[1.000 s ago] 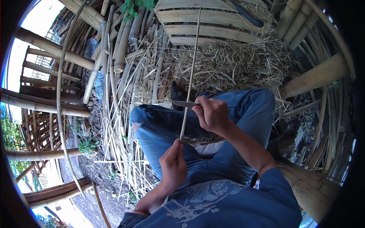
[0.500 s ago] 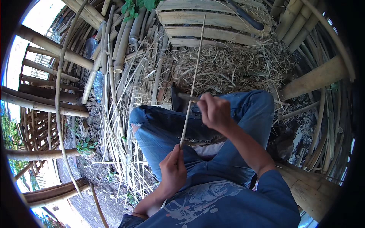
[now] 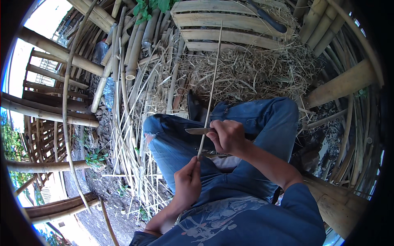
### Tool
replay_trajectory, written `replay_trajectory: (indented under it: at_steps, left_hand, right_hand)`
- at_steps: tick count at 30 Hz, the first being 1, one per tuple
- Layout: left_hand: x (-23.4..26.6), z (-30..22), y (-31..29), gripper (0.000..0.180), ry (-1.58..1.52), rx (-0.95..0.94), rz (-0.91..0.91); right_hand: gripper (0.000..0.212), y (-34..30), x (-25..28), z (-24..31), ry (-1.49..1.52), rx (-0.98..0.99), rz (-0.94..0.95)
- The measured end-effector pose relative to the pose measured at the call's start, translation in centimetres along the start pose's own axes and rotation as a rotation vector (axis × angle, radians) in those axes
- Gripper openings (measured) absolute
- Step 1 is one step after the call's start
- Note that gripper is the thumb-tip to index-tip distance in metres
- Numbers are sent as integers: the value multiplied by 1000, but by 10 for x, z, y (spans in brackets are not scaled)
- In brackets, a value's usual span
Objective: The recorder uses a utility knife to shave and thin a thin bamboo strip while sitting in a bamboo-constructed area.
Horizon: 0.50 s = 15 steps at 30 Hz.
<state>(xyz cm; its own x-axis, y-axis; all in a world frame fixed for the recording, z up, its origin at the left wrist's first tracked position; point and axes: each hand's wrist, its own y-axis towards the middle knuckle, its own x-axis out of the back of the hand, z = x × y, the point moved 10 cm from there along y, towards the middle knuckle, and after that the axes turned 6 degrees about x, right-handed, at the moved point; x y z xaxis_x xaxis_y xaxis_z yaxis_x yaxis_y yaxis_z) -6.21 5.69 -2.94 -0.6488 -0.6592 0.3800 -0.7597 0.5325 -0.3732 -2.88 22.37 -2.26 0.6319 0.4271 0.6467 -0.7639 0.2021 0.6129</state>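
Note:
A long thin bamboo strip (image 3: 215, 69) slants up and away from my lap toward the slatted boards. Its near end is pinched in my left hand (image 3: 188, 182), fingers closed round it. My right hand (image 3: 230, 136) grips a knife (image 3: 198, 131) by its handle, which the fingers mostly hide. The blade points left and crosses the strip a short way above my left hand; whether its edge bites into the strip I cannot tell. Both hands are above my crossed legs in blue jeans (image 3: 271, 127).
Pale slatted boards (image 3: 230, 35) stand ahead, with a dark curved long-handled tool (image 3: 271, 20) on them. Shavings (image 3: 254, 74) cover the ground before my legs. Thin split strips (image 3: 129, 164) lie at left, and bamboo poles (image 3: 133, 61) beyond. Thick bamboo (image 3: 340, 84) juts in from the right.
My right hand has drawn the knife down along the strip, closer to my body and my left hand. The left hand keeps its hold on the strip's near end.

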Motion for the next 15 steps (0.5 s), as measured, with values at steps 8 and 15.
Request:
replay_trajectory:
  at_steps: [8,15]
  left_hand:
    - [-1,5,3,23,-37,77,31]
    - [-2,3,2,23,-41,84,52]
  right_hand:
    - [17,-2,-6,3,51,-64,44]
    - [14,-1,-6,-35,81,-253,24]
